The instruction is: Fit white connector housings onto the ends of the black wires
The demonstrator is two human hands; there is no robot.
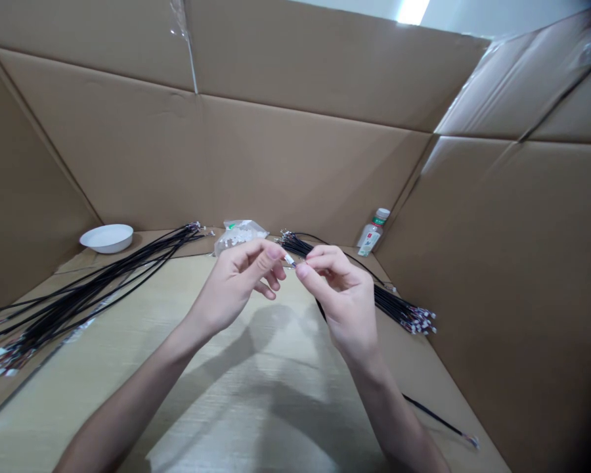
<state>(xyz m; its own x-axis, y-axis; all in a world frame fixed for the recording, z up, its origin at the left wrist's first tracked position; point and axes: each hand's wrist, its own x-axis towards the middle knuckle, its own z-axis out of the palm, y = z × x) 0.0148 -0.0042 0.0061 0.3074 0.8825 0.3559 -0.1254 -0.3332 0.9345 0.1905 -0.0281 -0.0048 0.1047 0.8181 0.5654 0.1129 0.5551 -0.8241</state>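
Between my two hands, over the middle of the table, is a small white connector [289, 260] with thin wires behind it. My left hand [249, 276] pinches the connector between thumb and forefinger. The wire end of the same black cable [321, 310] is pinched in my right hand [342, 289]. Part of that cable runs down behind my right hand, and its far end [470, 440], with short coloured wires, lies at the lower right beyond my forearm. My fingers hide much of the connector.
A bundle of black cables [93, 289] lies at the left, another bundle [398, 305] at the right. A white bowl [107, 238], a clear bag of white parts [240, 233] and a bottle [373, 233] stand at the back. Cardboard walls [295, 164] enclose the table [177, 407].
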